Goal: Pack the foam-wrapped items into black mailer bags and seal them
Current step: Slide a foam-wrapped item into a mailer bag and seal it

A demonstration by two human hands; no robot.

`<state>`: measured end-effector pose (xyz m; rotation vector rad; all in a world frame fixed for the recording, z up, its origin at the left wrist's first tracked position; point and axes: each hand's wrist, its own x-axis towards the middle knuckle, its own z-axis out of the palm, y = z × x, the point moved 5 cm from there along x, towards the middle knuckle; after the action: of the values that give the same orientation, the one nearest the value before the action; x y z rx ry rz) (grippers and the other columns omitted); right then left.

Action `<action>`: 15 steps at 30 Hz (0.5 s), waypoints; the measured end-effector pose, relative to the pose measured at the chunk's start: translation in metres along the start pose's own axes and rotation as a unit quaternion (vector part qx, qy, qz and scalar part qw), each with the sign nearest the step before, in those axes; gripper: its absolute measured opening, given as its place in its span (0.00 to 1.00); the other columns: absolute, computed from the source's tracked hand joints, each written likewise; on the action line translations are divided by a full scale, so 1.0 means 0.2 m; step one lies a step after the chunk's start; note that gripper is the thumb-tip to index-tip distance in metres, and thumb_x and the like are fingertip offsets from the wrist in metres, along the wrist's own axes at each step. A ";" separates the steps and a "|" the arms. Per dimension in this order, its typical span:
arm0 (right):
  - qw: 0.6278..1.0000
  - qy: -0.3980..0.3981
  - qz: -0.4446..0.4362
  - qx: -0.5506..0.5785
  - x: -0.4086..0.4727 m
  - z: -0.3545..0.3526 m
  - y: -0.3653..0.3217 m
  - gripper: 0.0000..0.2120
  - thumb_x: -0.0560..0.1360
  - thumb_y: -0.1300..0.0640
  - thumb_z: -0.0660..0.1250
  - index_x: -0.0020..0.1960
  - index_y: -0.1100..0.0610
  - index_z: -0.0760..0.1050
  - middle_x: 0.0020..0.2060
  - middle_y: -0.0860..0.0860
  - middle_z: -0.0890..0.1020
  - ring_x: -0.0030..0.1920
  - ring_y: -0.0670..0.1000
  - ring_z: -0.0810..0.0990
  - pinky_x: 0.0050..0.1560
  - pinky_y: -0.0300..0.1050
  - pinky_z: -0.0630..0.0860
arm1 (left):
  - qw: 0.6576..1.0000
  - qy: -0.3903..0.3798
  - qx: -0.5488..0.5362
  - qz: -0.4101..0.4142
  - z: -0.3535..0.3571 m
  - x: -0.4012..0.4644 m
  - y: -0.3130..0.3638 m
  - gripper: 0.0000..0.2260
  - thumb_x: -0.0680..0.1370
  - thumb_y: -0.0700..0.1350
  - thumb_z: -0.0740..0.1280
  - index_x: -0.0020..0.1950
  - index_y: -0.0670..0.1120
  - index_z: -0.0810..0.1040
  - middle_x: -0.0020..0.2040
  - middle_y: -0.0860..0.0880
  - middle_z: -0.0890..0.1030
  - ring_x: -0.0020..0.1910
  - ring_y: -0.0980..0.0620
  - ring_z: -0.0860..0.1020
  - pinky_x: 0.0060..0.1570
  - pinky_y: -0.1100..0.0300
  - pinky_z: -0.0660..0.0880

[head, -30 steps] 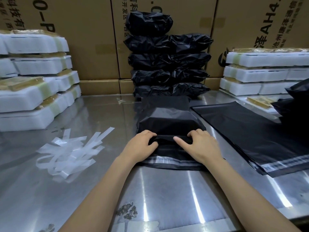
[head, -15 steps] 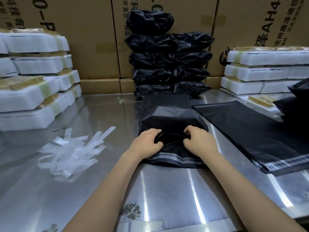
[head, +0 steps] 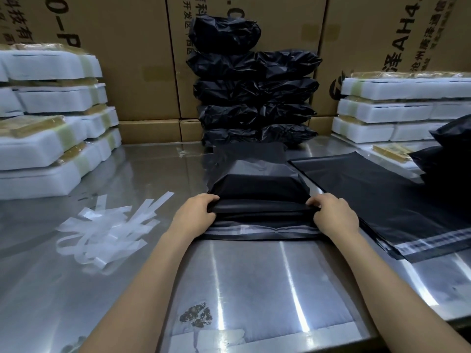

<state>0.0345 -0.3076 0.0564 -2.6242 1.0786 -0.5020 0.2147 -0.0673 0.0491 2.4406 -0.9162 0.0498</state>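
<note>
A filled black mailer bag (head: 257, 182) lies on the steel table in front of me, bulging over the item inside. Its near end is folded over, with the grey adhesive strip (head: 260, 229) showing along the front edge. My left hand (head: 195, 216) grips the fold at the bag's left corner. At the right corner my right hand (head: 332, 215) pinches the same fold. The item inside the bag is hidden.
Empty flat black mailers (head: 382, 200) lie to the right. Sealed black bags (head: 254, 93) are stacked at the back against cardboard boxes. White foam-wrapped items stand in stacks at left (head: 51, 138) and right (head: 402, 108). Peeled white strips (head: 107, 225) litter the table's left.
Both hands have slid apart from the middle of the fold to its two corners, stretching the folded flap flat across the bag's width.
</note>
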 end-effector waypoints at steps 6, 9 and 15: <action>1.000 -0.002 -0.012 -0.025 -0.01 0.01 0.00 0.23 0.75 0.68 0.59 0.64 0.48 0.72 0.63 0.50 0.73 0.61 0.56 0.69 0.55 0.52 0.71 | 0.998 -0.055 -0.024 0.028 -0.01 -0.01 -0.04 0.26 0.75 0.33 0.59 0.71 0.51 0.70 0.70 0.52 0.71 0.67 0.52 0.70 0.60 0.66 0.64; 1.000 -0.007 -0.005 -0.029 0.00 0.02 0.00 0.22 0.76 0.67 0.59 0.65 0.48 0.71 0.64 0.49 0.72 0.62 0.56 0.68 0.56 0.52 0.69 | 0.996 -0.079 -0.013 0.033 -0.01 -0.01 -0.04 0.26 0.76 0.34 0.58 0.72 0.51 0.68 0.72 0.53 0.68 0.70 0.52 0.66 0.63 0.67 0.60; 0.998 -0.016 -0.005 -0.060 -0.03 0.03 -0.03 0.22 0.78 0.64 0.55 0.69 0.49 0.66 0.68 0.50 0.69 0.66 0.56 0.65 0.61 0.53 0.65 | 0.986 -0.163 -0.029 0.005 0.01 -0.04 -0.01 0.23 0.80 0.44 0.56 0.76 0.53 0.60 0.77 0.56 0.56 0.76 0.56 0.54 0.74 0.57 0.47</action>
<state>0.0363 -0.2988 0.0515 -2.7333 1.1185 -0.4086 0.2094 -0.0608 0.0448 2.4312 -1.0510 -0.3776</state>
